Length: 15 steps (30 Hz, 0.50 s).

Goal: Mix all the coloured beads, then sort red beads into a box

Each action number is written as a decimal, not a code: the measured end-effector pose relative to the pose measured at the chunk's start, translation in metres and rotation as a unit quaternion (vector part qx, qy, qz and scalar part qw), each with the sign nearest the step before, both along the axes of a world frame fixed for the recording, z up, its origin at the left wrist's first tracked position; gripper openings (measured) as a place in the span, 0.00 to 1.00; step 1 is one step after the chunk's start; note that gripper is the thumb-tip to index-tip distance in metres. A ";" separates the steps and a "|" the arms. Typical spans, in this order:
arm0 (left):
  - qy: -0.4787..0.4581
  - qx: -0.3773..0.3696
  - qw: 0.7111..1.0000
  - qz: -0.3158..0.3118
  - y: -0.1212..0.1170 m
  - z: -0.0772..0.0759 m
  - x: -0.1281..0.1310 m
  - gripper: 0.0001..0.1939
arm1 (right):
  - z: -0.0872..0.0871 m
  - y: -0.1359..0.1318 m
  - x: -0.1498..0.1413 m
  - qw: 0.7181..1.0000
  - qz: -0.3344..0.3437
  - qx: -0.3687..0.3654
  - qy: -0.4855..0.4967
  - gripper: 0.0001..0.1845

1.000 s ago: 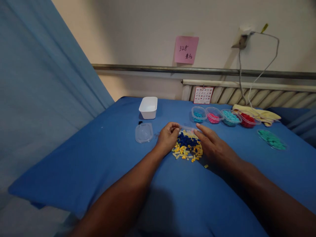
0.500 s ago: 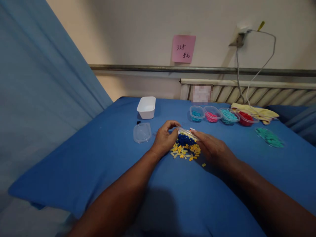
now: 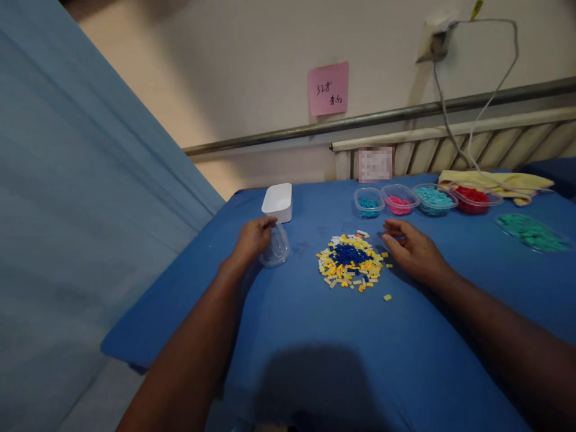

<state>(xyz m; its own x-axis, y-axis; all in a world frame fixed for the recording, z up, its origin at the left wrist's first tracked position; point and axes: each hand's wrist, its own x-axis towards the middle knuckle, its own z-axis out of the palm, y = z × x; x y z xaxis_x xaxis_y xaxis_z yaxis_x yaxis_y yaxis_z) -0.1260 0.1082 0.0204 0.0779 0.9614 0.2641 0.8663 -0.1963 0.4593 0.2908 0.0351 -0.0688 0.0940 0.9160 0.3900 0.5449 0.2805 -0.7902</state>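
Your left hand (image 3: 255,241) pinches the clear tub (image 3: 275,252), left of the roundish pile (image 3: 351,257); your right hand (image 3: 411,249), closer to it, hangs loosely curled, apparently free, just right.

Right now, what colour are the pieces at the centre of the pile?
The centre pieces are dark blue, shown best in the head view.

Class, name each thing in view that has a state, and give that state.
Left hand: closed on clear plasticware
Right hand: open, holding nothing
Mixed pile: heaped loose
White tub: upright, uncovered
Clear boxes: uncovered, not empty
Green pieces: spread out
Yellow cloth: rumpled
Plug: plugged in
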 end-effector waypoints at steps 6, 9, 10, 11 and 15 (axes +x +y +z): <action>0.070 -0.029 0.997 0.014 0.005 -0.016 0.006 0.19 | -0.001 -0.002 0.000 1.000 0.004 0.002 0.000 0.25; 0.089 -0.013 0.995 0.040 -0.002 -0.011 0.006 0.23 | -0.006 0.000 0.000 1.000 0.018 -0.002 0.011 0.24; 0.095 -0.012 0.994 0.046 -0.005 -0.010 0.007 0.24 | -0.007 0.001 0.000 1.000 0.020 -0.003 0.012 0.23; 0.103 -0.016 0.993 0.046 -0.009 -0.009 0.009 0.25 | -0.007 0.002 0.000 1.000 0.022 -0.002 0.013 0.23; 0.147 -0.054 0.988 0.016 -0.018 -0.014 0.026 0.30 | -0.002 0.005 -0.004 1.000 0.018 0.014 0.009 0.21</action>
